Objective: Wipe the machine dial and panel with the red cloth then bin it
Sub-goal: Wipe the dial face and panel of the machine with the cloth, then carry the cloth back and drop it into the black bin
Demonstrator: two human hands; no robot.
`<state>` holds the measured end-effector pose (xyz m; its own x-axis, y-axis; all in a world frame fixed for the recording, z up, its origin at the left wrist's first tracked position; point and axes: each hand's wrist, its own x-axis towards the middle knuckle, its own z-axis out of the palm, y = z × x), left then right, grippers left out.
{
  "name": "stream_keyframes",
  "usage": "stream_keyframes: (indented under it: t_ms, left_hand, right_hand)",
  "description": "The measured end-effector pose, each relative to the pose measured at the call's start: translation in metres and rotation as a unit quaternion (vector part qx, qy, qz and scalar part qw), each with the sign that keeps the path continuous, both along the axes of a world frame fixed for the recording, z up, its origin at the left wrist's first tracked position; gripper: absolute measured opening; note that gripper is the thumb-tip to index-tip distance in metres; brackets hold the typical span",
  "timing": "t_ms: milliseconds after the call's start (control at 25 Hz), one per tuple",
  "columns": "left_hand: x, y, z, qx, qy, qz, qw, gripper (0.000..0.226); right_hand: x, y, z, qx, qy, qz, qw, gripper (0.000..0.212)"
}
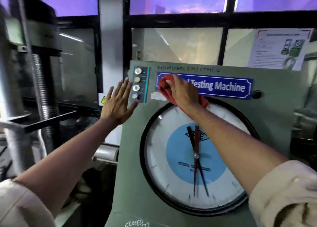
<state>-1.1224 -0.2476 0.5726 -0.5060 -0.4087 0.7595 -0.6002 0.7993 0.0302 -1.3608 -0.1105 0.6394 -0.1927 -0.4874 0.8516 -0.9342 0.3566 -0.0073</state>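
A grey-green machine panel (274, 116) fills the right half of the head view. On it sits a large round dial (171, 158) with a white face, a blue centre and red and black needles. My right hand (184, 92) presses the red cloth (164, 86) flat against the left end of the blue nameplate (223, 87), just above the dial. The cloth's tail hangs out under my wrist onto the dial's top rim. My left hand (118, 103) is open with fingers spread, resting at the panel's left edge beside a column of round buttons (137, 84).
A tall metal frame with a threaded screw column (42, 89) stands at the left. Dark window frames and glass run behind the machine. A printed sheet (281, 49) is stuck on the glass at the upper right. A black knob (256, 94) sits right of the nameplate.
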Motion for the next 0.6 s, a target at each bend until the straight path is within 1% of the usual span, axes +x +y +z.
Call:
stream_keyframes:
  t_ms: [120, 200, 360, 520, 600]
  left_hand:
    - [0.08, 0.003, -0.02, 0.013, -0.032, 0.076, 0.997, 0.085]
    - [0.139, 0.003, -0.039, 0.041, -0.048, 0.13, 0.99, 0.089]
    - [0.244, 0.007, -0.081, 0.1, -0.069, 0.22, 0.968, 0.084]
    - [0.349, 0.009, -0.132, 0.169, -0.078, 0.304, 0.934, 0.084]
    - [0.399, 0.008, -0.157, 0.19, -0.09, 0.334, 0.919, 0.084]
  right_hand:
    - [0.063, -0.041, -0.032, 0.105, 0.0, 0.063, 0.992, 0.057]
    - [0.114, -0.069, -0.059, 0.148, 0.012, 0.114, 0.982, 0.055]
    - [0.215, -0.115, -0.103, 0.206, 0.035, 0.186, 0.96, 0.055]
    - [0.324, -0.15, -0.141, 0.249, 0.065, 0.26, 0.931, 0.053]
    - [0.372, -0.167, -0.16, 0.261, 0.077, 0.288, 0.918, 0.051]
